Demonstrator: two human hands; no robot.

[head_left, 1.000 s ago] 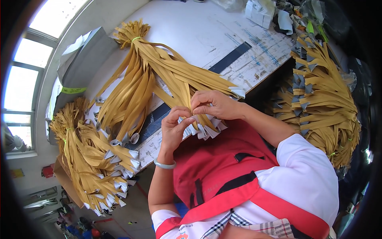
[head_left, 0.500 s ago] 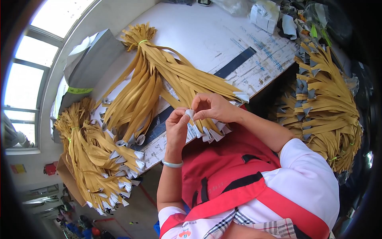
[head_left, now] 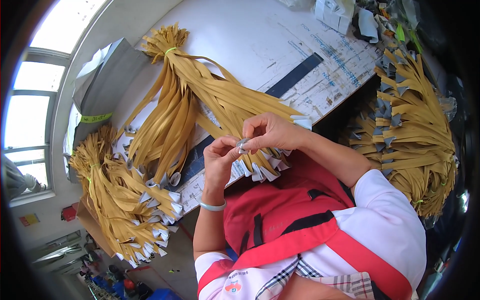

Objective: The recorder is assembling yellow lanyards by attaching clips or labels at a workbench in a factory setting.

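Observation:
A bundle of long tan straps (head_left: 200, 100) with grey-white folded ends lies on the white table (head_left: 260, 40), tied near its top by a green band (head_left: 170, 50). Its ends fan out at the table's near edge. My left hand (head_left: 219, 162), with a pale bangle on the wrist, and my right hand (head_left: 270, 132) meet above that fan. Both pinch one small grey strap end (head_left: 242, 144) between the fingertips.
A second tan strap bundle (head_left: 117, 200) hangs off the table at the left, and a third (head_left: 417, 125) lies at the right. A grey folded stack (head_left: 102, 85) sits at the far left, a dark strip (head_left: 295, 75) crosses the table, and white boxes (head_left: 334, 12) stand at the back.
My hands have lifted slightly out of the fan of strap ends, and my fingertips have closed together on a single grey end. The view has shifted a little.

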